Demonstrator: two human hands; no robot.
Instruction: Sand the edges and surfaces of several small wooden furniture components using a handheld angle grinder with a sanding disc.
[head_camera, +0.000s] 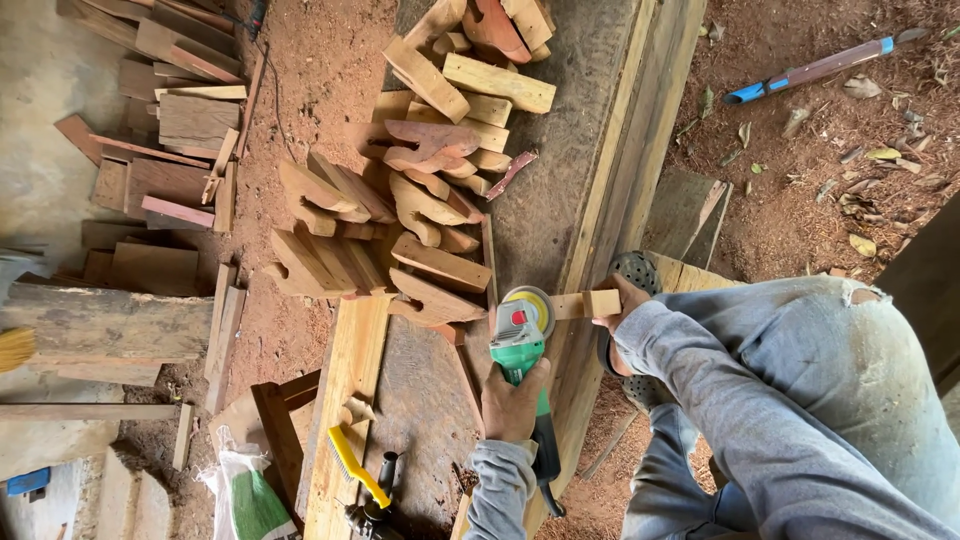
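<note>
The person's left hand (515, 400) is closed around the body of a green angle grinder (520, 350), which points away from the person so that its round disc guard (530, 305) sits at the near edge of the tabletop (540, 200). The right hand (628, 300) is closed on one end of a small wooden block (585, 304), holding it level with its free end touching the grinder's disc. Both forearms are in grey sleeves, and a knee in pale, worn jeans (800, 350) fills the lower right of the view.

The tabletop is a rough surface of long planks. Beyond the grinder lies a heap of cut wooden pieces (400, 200), many with curved, notched outlines, piled loosely one over another. Near the left hand, on a pale plank, lies a yellow brush (358, 466), and just beside it a dark power tool (375, 510) that is partly cut off by the bottom edge. A white and green sack (245, 490) stands on the ground below the plank.

On the reddish dirt to the left lie more boards and offcuts (170, 150) in a scattered stack. At the upper right, well apart from the work, a blue pipe (815, 68) lies on the ground among dry leaves.
</note>
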